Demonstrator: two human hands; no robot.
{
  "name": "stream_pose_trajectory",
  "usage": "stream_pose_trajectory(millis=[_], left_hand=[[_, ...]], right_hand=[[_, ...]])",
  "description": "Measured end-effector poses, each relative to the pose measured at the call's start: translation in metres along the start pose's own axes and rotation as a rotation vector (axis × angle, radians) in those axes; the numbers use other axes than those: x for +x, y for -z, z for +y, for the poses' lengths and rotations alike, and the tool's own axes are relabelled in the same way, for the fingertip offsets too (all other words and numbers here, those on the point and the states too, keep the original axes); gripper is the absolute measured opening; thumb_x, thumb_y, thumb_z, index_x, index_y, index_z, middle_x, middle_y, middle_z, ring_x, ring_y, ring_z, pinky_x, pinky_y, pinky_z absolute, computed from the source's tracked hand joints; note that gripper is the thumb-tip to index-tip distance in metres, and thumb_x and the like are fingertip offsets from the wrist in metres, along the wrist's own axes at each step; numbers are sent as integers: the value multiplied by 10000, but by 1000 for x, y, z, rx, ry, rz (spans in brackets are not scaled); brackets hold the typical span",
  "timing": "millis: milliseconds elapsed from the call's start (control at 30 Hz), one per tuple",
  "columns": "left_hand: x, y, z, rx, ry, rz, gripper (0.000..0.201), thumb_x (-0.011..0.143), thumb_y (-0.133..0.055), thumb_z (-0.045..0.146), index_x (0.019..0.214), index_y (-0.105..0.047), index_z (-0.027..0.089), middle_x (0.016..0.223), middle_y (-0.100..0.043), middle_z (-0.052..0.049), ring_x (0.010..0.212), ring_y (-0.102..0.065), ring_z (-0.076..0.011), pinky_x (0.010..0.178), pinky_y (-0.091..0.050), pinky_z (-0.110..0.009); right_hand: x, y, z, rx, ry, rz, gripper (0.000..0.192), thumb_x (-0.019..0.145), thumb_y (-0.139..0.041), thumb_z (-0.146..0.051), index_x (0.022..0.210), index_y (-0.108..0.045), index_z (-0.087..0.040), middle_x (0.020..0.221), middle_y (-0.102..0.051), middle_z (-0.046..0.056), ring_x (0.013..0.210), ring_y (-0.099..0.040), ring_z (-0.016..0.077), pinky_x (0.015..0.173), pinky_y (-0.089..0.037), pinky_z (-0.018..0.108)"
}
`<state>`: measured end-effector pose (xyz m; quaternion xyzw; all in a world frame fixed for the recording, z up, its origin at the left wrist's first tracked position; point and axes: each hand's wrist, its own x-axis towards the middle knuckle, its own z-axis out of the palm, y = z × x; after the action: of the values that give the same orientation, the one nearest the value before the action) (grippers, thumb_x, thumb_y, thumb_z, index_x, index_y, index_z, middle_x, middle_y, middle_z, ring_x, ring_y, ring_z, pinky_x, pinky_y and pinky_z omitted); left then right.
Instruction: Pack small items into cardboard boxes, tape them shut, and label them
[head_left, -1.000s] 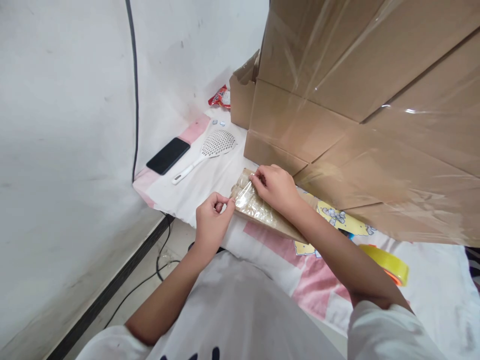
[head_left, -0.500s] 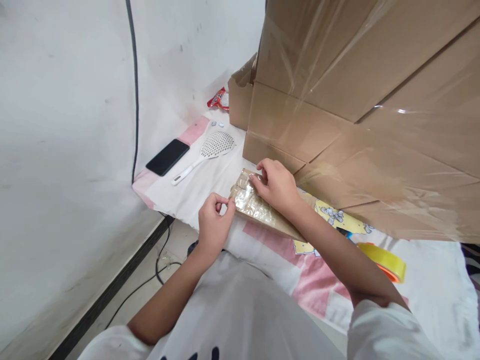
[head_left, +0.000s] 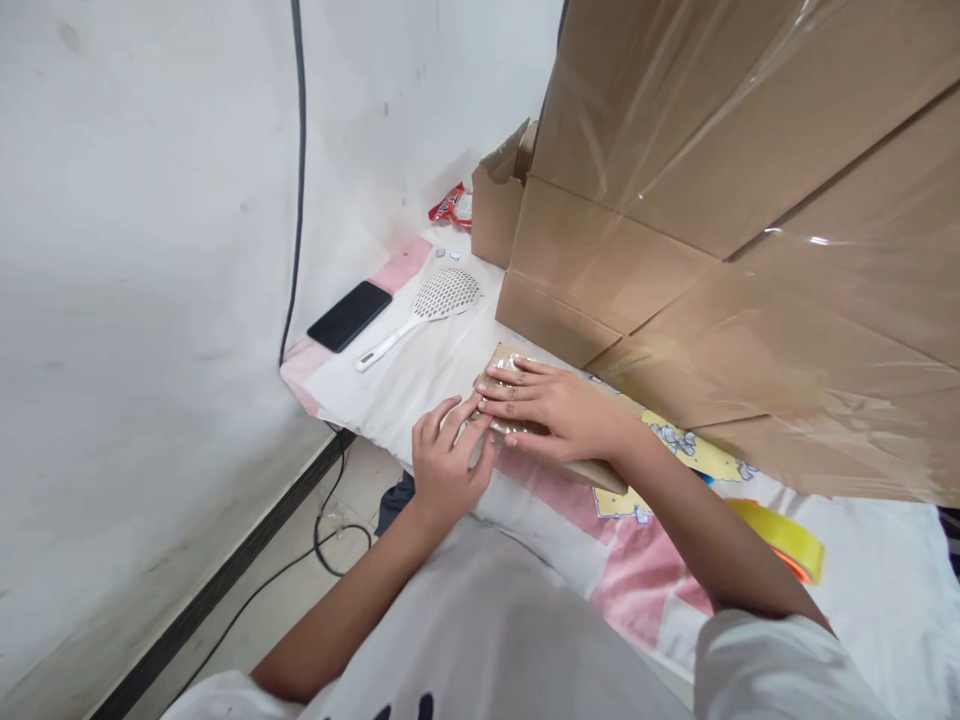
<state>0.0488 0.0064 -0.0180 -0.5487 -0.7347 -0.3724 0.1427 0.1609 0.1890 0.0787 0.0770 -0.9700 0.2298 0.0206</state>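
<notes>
A flat brown parcel (head_left: 517, 362) wrapped in clear tape lies on the bedsheet (head_left: 420, 375), near its front edge. My right hand (head_left: 559, 410) lies flat on top of the parcel, fingers spread and pointing left. My left hand (head_left: 446, 465) rests against the parcel's left end, fingers stretched out and touching the taped surface. Most of the parcel is hidden under both hands.
Large taped cardboard boxes (head_left: 735, 230) fill the right side, just behind the parcel. A black phone (head_left: 349, 315) and a white perforated paddle (head_left: 431, 305) lie at the back left. A yellow tape roll (head_left: 784, 540) sits at the right. Cables (head_left: 330, 530) run along the floor below.
My left hand let go of the pinched tape end and now lies flat on the parcel. My right hand went from fingertip pressure to a flat palm. The view shifted slightly.
</notes>
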Motion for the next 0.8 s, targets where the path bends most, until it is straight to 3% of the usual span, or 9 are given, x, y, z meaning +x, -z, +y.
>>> stream_pose_trajectory(millis=[167, 267, 500, 800], left_hand=[[0, 0, -2, -10, -14, 20, 298, 856, -664, 155, 1148, -705, 198, 1263, -730, -111, 1166, -630, -301, 983, -444, -438], [1, -1, -2, -11, -12, 20, 290, 866, -649, 142, 1144, -708, 196, 1269, -732, -99, 1151, -630, -283, 971, -443, -422], [-5, 4, 5, 4, 38, -87, 383, 885, -611, 139, 1261, -675, 179, 1402, -660, -114, 1191, -587, -291, 1001, -440, -440], [-13, 12, 9, 84, 47, -214, 493, 906, -599, 185, 1398, -580, 162, 1536, -549, -112, 1249, -540, -333, 1029, -418, -488]], right_hand=[[-6, -3, 9, -37, 17, -42, 540, 1047, -514, -416, 1565, -447, -278, 1609, -461, 70, 1555, -336, 256, 1296, -204, 535], [-8, -7, 16, -133, -63, -51, 607, 1066, -430, -491, 1615, -346, -245, 1656, -375, 59, 1582, -267, 253, 1311, -160, 525], [-8, -14, 13, -319, -325, -8, 542, 1081, -323, -500, 1593, -386, -334, 1681, -309, -26, 1598, -188, 343, 1239, -245, 677], [-3, -19, 10, -358, -486, 51, 571, 1063, -320, -527, 1597, -386, -334, 1707, -237, -37, 1604, -152, 352, 1205, -315, 651]])
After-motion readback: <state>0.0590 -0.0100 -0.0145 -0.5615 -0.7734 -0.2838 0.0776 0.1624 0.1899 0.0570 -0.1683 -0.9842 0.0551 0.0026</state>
